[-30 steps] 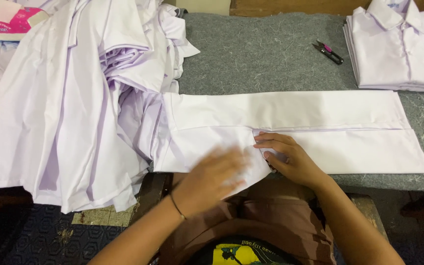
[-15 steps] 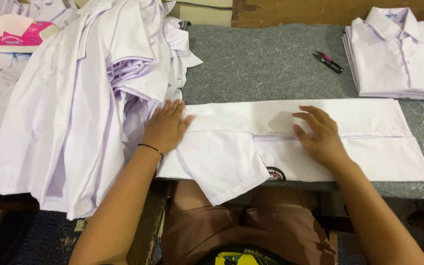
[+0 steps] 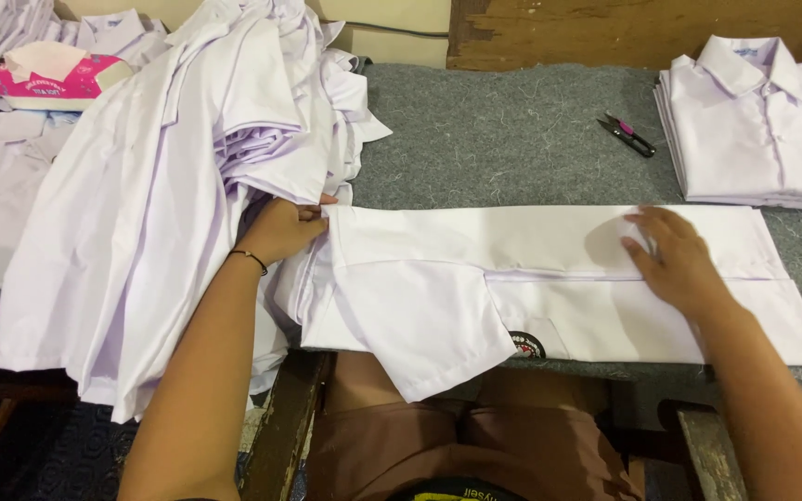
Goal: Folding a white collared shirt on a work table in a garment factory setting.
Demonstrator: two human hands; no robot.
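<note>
A white shirt (image 3: pixel 512 278) lies folded into a long strip across the grey felt table (image 3: pixel 503 139), one sleeve hanging over the near edge. My left hand (image 3: pixel 280 227) pinches the shirt's left end, beside the big heap. My right hand (image 3: pixel 679 260) lies flat, fingers spread, on the right part of the strip. A round dark badge (image 3: pixel 529 345) shows near the shirt's lower edge.
A large pile of unfolded white shirts (image 3: pixel 169 186) covers the table's left side. A stack of folded shirts (image 3: pixel 754 130) sits at the back right. Small pink-handled snips (image 3: pixel 628 134) lie on the felt. A pink tissue box (image 3: pixel 58 74) rests at far left.
My left hand slid left to the shirt's end and gripped it. My right hand moved right along the strip, smoothing it flat.
</note>
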